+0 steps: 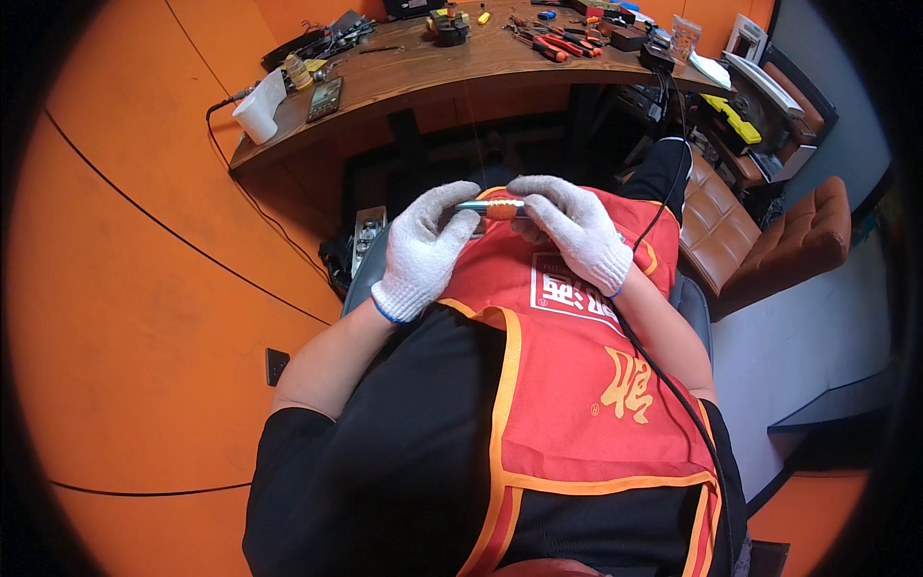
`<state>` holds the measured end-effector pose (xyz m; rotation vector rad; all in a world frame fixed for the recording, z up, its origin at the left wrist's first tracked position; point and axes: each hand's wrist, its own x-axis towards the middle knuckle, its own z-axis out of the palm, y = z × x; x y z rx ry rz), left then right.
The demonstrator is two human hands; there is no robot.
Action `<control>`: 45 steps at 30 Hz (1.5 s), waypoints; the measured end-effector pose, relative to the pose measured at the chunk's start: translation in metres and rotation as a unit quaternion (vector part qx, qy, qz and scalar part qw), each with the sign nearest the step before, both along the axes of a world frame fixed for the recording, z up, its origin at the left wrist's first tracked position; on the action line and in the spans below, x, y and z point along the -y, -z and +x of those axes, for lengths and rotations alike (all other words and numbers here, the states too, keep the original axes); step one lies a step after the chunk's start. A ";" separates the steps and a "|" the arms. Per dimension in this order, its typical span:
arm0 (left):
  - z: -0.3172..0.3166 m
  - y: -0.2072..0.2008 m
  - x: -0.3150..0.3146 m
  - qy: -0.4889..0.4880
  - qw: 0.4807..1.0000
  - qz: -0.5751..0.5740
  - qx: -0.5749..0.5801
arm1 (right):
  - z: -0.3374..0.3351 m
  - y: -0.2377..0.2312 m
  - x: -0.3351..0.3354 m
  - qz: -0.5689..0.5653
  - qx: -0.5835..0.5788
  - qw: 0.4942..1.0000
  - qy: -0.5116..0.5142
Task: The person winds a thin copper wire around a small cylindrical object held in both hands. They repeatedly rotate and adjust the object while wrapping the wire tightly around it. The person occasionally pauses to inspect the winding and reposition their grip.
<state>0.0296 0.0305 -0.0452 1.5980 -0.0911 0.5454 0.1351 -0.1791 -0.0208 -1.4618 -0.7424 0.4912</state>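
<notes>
Both hands wear white knit gloves and meet over my lap. Between them lies a short, shiny greenish rod point(469, 206), roughly level, with a copper-orange wire coil point(504, 210) wound around its middle. My left hand point(420, 245) pinches the rod's left end between thumb and fingers. At the other end, my right hand point(580, 231) closes on the rod, its thumb and forefinger hiding the tip. The coil shows in the gap between the hands. Under them spreads a red apron point(567, 404) with orange trim.
Ahead stands a brown wooden table point(413, 72) holding red-handled pliers point(553, 46), a phone point(325, 99), a white paper roll point(260, 108) and other tools. A brown leather chair point(798, 240) is at the right. A black cable point(663, 370) runs over my right forearm. An orange wall point(144, 288) rises at the left.
</notes>
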 end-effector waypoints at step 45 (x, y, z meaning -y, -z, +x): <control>0.005 0.002 -0.007 -0.006 1.000 -0.019 -0.007 | -0.046 -0.125 0.077 0.203 0.535 0.820 -0.012</control>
